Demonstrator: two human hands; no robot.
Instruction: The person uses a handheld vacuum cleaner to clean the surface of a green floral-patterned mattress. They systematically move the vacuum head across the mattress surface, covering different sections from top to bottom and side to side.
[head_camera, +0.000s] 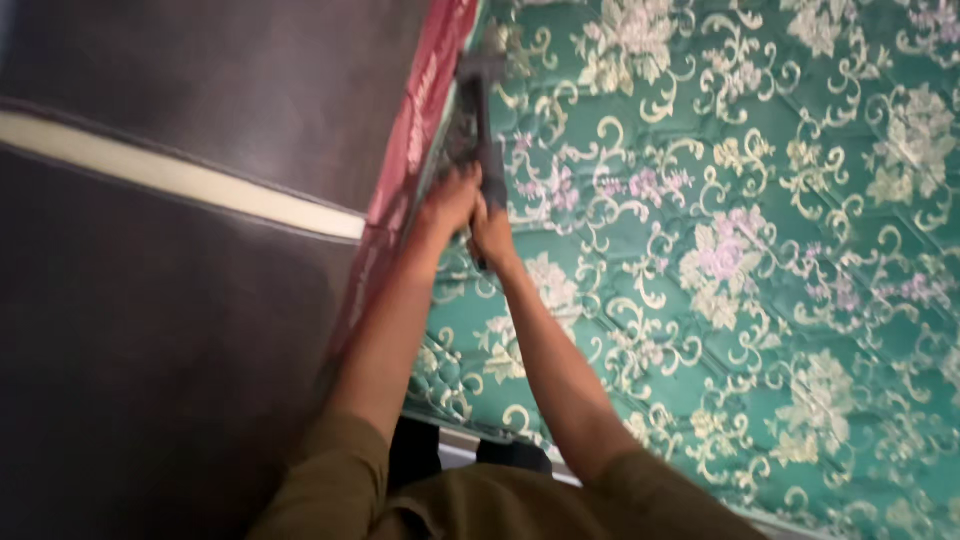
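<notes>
Both my arms reach forward over a green quilted mattress (760, 260) with cream and lilac flower patterns. My left hand (449, 201) and my right hand (492, 232) sit close together, both wrapped around a dark grey handled tool (478, 110) that points away from me along the mattress's left edge. The tool's far end lies near the top of the red side band (420, 130). The picture is blurred, so the tool's kind is unclear.
Left of the mattress is a dark floor (160, 350) crossed by a pale strip (180, 175). My olive sleeves (340, 480) fill the bottom of the view, with the mattress's near edge just above them.
</notes>
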